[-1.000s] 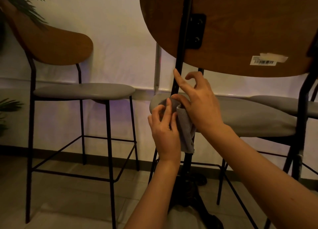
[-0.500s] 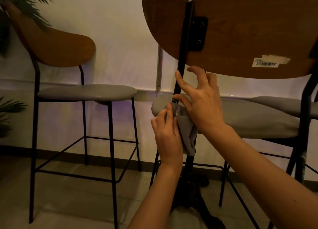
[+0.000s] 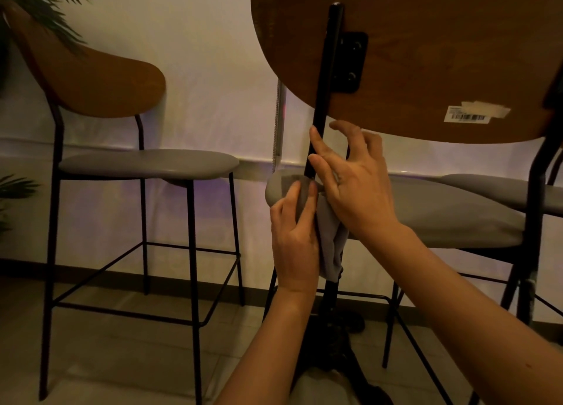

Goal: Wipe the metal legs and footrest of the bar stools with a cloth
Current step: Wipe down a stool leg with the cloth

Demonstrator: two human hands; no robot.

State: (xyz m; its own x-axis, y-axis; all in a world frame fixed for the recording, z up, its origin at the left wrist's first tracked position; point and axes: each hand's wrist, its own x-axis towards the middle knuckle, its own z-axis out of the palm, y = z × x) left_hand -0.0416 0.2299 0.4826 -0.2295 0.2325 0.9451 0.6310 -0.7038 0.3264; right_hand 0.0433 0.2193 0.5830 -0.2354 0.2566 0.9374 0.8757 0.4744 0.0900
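The near bar stool has a brown wooden backrest (image 3: 426,54) on a black metal post (image 3: 327,78) that runs down past its grey seat (image 3: 441,219). A grey cloth (image 3: 330,240) is wrapped round that post at seat height. My left hand (image 3: 294,240) holds the cloth against the post from the left, fingers curled over it. My right hand (image 3: 356,188) presses on the cloth from the right with thumb and forefinger along the post, the other fingers spread. The post below the cloth is partly hidden.
A second bar stool (image 3: 146,167) with black legs and footrest (image 3: 128,313) stands to the left. A third seat (image 3: 499,188) shows at the right edge. Plant leaves (image 3: 36,5) hang at top left. The wall is close behind; tiled floor (image 3: 128,359) lies below.
My right hand has slid a little up the post and its fingers have spread wider. My left hand keeps its hold on the cloth at the same height.
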